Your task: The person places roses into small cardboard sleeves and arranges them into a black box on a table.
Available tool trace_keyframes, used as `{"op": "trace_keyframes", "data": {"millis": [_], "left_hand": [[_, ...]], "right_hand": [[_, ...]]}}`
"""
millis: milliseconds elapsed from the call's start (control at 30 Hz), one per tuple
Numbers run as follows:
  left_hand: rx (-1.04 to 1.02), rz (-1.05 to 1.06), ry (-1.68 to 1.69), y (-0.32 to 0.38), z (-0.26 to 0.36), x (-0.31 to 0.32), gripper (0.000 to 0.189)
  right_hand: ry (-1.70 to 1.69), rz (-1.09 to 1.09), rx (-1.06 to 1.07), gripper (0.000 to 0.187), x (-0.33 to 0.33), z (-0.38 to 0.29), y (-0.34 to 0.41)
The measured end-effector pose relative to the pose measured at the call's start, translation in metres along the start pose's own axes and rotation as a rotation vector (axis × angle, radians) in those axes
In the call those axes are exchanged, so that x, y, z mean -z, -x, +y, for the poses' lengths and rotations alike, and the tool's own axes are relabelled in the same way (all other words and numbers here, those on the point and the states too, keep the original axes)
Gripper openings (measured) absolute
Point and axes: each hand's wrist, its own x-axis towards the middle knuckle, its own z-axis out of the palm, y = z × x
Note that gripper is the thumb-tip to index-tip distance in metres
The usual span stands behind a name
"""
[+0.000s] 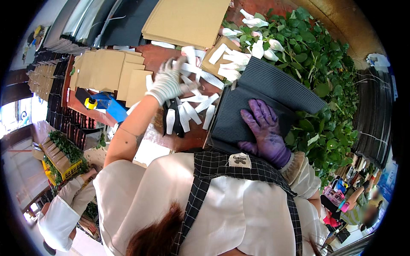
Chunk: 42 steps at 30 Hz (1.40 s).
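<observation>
My left hand (168, 78), in a white striped glove, reaches over loose white foam mesh sleeves (205, 76); its fingers are blurred, and whether it holds one I cannot tell. My right hand (264, 132), in a purple-stained glove, lies spread and palm down on black corrugated sheet (229, 112). Another part of the black sheet (278, 83) rises at a tilt over leafy green stems. Beyond it, flower heads in white mesh sleeves (235, 57) lie in a row by a piece of brown cardboard (216, 64). Black-handled shears (174, 116) lie partly under several loose sleeves.
Brown corrugated cardboard sheets (185, 22) are stacked at the far side, smaller ones (102, 68) at the left. A blue tape dispenser (110, 104) stands near them. Leafy stems (333, 73) are heaped at the right. Co-workers (61, 217) are at both lower sides.
</observation>
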Motion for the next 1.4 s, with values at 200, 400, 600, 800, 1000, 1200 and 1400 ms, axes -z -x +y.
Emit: {"op": "trace_keyframes", "data": {"millis": [200,400,600,800,1000,1200,1400], "left_hand": [[-0.013,-0.256,-0.126,0.042,0.069,0.000,0.105],[-0.126,-0.086,-0.063,0.012,0.066,-0.018,0.051],[-0.074,0.243,0.586,0.003,0.032,-0.030,0.033],[0.324,0.664,1.312,0.145,0.017,0.061,0.033],[0.582,0.496,0.939,0.296,-0.121,0.086,0.042],[0.568,0.743,0.379,0.269,-0.057,0.076,0.045],[0.306,0.335,0.203,0.174,0.023,-0.017,0.039]], "right_hand": [[-0.010,-0.002,-0.018,0.082,0.000,-0.002,-0.001],[0.027,0.002,-0.008,0.083,0.000,-0.002,0.001],[0.082,0.005,0.014,0.087,-0.005,-0.001,-0.003],[0.088,0.063,0.041,0.085,-0.007,0.001,0.003],[0.121,0.035,0.025,0.085,-0.010,0.001,0.002],[0.153,0.042,0.035,0.085,-0.016,-0.001,0.002],[0.182,0.047,0.043,0.082,-0.010,0.001,0.002]]}}
